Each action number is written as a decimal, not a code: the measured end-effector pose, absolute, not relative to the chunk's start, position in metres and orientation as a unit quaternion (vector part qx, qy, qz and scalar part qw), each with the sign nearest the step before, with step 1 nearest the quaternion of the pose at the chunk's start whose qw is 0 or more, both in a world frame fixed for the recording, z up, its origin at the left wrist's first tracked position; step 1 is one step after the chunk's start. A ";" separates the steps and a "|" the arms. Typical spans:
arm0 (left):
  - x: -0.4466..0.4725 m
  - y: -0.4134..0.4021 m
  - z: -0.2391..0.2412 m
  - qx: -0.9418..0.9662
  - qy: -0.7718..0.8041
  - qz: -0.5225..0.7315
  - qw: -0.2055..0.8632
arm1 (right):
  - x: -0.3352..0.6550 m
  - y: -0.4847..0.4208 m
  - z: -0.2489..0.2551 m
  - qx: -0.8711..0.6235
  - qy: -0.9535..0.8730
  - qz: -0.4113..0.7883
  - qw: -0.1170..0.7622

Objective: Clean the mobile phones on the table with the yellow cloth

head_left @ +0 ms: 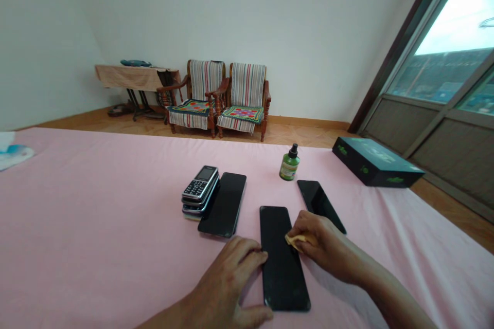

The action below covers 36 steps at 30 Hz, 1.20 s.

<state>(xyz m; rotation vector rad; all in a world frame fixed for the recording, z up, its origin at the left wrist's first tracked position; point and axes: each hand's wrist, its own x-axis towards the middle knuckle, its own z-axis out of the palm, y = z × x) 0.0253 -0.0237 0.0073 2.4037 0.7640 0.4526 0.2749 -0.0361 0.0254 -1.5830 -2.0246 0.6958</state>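
Note:
A black smartphone lies flat, screen up, on the pink tablecloth in front of me. My left hand rests along the phone's left edge, fingers and thumb pressed against it, holding it steady. My right hand is closed on a small yellow cloth pressed on the phone's right edge. Another black phone lies just beyond my right hand. To the left lie a further black phone and a stack of keypad phones.
A green spray bottle stands behind the phones. A dark box with green print lies at the table's far right corner. Paper sits at the left edge. Two striped chairs and a side table stand by the far wall.

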 end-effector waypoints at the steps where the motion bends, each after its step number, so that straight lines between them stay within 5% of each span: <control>1: 0.025 -0.023 0.007 0.898 0.286 0.173 0.287 | 0.276 -0.039 0.028 -0.575 -0.736 0.276 0.225; 12: 0.025 -0.024 0.005 0.894 0.277 0.198 0.292 | 0.271 -0.054 0.054 -0.458 -0.753 0.451 0.141; 19: 0.027 -0.023 0.008 0.893 0.288 0.178 0.296 | 0.269 -0.023 0.012 -0.589 -0.692 0.199 0.366; 31: 0.028 -0.025 0.011 0.892 0.291 0.183 0.295 | 0.249 0.003 -0.014 -0.613 -0.708 0.058 0.344; 36: 0.029 -0.024 0.010 0.894 0.288 0.184 0.290 | 0.234 0.001 -0.009 -0.551 -0.747 0.124 0.350</control>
